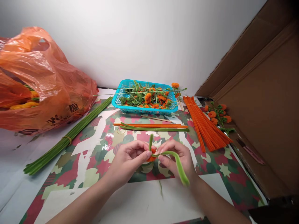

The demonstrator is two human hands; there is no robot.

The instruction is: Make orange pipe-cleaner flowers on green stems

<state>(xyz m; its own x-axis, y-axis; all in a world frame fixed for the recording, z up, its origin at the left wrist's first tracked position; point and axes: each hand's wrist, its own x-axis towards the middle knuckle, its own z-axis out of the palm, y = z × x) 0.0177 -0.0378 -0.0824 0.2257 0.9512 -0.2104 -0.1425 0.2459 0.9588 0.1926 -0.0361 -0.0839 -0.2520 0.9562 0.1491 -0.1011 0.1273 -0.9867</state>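
Close together above the table's front half, both of my hands are closed around one small piece of work. My left hand (132,158) pinches an orange pipe-cleaner flower (151,158), mostly hidden behind the fingers. A green pipe cleaner (176,160) crosses it. One short end stands upright by my left thumb, and the longer end bends over my right hand (176,155) and hangs down. My right thumb and fingers pinch this green strip close beside the flower. Beyond my hands lie loose orange pipe cleaners (149,125) and green ones.
A turquoise basket (116,104) holds orange flowers and green stems. Bundled green pipe cleaners (74,132) lie left, beside an orange plastic bag (49,81). To the right are bundled orange pipe cleaners (205,127), finished flowers (213,115), a pink-handled cutter (254,154) and a cardboard wall (259,93).
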